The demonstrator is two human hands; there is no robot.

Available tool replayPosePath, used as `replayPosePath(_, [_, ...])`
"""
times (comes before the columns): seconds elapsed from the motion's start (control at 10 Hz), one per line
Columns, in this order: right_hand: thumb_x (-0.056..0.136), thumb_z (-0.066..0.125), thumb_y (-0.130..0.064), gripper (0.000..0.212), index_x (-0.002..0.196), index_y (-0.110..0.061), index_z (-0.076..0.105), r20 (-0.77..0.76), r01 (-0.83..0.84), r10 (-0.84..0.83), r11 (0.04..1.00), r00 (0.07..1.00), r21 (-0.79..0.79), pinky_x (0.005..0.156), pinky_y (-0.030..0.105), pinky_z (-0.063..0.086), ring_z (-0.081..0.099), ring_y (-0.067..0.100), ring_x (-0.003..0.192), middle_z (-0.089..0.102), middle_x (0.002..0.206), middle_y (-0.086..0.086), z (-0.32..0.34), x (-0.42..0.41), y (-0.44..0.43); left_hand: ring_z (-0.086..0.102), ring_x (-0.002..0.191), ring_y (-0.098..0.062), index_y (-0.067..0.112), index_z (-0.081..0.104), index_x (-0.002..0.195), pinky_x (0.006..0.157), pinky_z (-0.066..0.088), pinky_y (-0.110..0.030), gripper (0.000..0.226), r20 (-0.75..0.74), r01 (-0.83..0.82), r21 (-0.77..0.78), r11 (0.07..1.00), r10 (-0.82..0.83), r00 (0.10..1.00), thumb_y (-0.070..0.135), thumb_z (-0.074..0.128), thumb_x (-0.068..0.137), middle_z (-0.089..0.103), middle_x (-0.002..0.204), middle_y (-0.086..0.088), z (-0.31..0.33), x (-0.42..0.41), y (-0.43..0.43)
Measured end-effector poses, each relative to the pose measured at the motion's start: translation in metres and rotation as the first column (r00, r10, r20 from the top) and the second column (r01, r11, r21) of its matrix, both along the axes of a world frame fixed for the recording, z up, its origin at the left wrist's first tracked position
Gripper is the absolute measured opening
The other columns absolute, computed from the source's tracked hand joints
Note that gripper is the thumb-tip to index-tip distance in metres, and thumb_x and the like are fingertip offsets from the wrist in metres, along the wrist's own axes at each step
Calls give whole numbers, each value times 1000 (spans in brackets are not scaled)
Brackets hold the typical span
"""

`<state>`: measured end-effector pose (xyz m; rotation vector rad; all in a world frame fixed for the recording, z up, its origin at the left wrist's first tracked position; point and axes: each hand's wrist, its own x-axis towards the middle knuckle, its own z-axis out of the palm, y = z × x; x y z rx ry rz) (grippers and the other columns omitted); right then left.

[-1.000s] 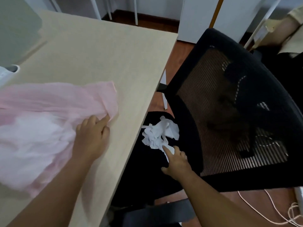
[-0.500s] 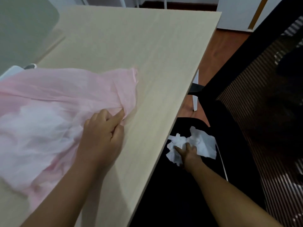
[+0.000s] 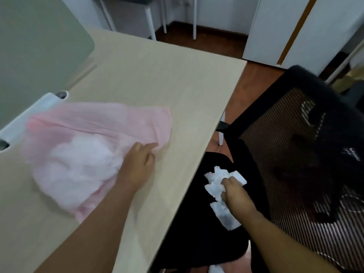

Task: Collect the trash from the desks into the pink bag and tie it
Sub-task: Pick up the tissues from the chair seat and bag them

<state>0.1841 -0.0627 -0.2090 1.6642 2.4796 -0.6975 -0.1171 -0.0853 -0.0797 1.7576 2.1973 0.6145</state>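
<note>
2 hands at work, 1 on each surface. Light wood table (image 3: 157, 79) fills the left and centre of the view; a grey-green divider panel (image 3: 35, 48) stands along its far left edge, with a white bracket (image 3: 39, 109) at the panel's base.

Black mesh-backed office chair (image 3: 295, 154) sits just beside the table's right edge, seat partly tucked under it. Brown floor shows between table and chair and at the far end of the room. White cabinet (image 3: 325, 26) with an orange strip stands at the back right; white legs of another table (image 3: 149, 16) at the back centre.

Pink bag (image 3: 94, 133) lies flat on the table, thin and translucent, with a pale white mass showing through its lower half. Its mouth edge points toward the chair side.

Left hand (image 3: 137, 164) rests on the bag near that edge, fingers (image 3: 146, 149) curled and pinching a fold of the pink film against the table.

Crumpled white tissue paper (image 3: 216, 180) sits on the black chair seat. Right hand (image 3: 234, 192) is on it, fingers closed around the wad; loose ends stick out above and below the fist. Motion blur softens the detail.
</note>
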Motion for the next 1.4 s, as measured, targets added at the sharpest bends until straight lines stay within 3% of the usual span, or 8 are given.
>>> replayPosePath(0.2, [92,47,-5,23,107,-20,57,160,-157,129,972,979,176,87,27,37,46,21,103,46,108,2,126,-31,7,59,85,-30,7,63,94,77,48,-39,26,183,-154,41,987,144,972,25,44,101,64,87,-8,97,-34,-22])
replayPosePath(0.3, [91,53,-10,27,118,-12,53,-342,78,14,963,940,256,83,32,41,50,25,104,48,118,7,197,-87,-4,58,80,-29,11,59,86,72,46,-36,25,205,-229,60,972,212,956,25,44,100,63,79,-5,133,-63,-38])
replayPosePath(0.4, [86,58,-8,25,111,-6,57,-380,-98,217,946,899,308,70,34,42,53,26,89,52,110,10,224,-147,-18,54,70,-32,16,47,73,64,44,-39,30,209,-296,116,948,268,940,29,42,100,56,69,-3,161,-85,-55])
replayPosePath(0.5, [82,59,-7,26,108,-6,60,-370,-293,419,890,829,349,63,36,42,53,29,89,53,108,13,230,-215,-35,46,62,-25,19,43,72,57,35,-34,32,154,-309,156,938,286,946,30,41,102,46,62,5,180,-98,-73])
replayPosePath(0.7, [87,64,-26,78,149,-42,21,-82,-448,480,859,873,248,105,47,36,19,40,141,18,158,12,213,-272,-45,49,62,-25,15,48,83,58,39,-36,28,119,-316,221,923,296,948,31,38,103,51,65,1,193,-109,-91])
replayPosePath(1.0, [77,66,-20,24,98,-11,62,-219,57,54,880,974,471,62,41,50,54,29,80,57,90,9,157,-125,-35,48,63,-15,24,45,88,55,35,-33,23,12,-120,146,982,119,993,37,34,103,50,71,8,129,-38,-61])
replayPosePath(1.2, [88,59,-18,32,119,-12,56,-142,322,-295,917,945,236,71,33,50,53,25,95,53,110,8,79,-16,-38,59,86,-31,24,52,106,70,51,-43,17,-95,-23,-70,997,17,995,29,36,101,59,95,-6,29,7,-46])
replayPosePath(1.4, [85,66,-28,72,145,-35,28,171,305,-260,888,950,-344,100,43,44,34,35,128,23,145,10,-39,12,-52,59,80,-42,13,61,112,71,47,-47,29,-353,-79,17,997,80,932,17,48,87,64,90,-19,-16,20,-23])
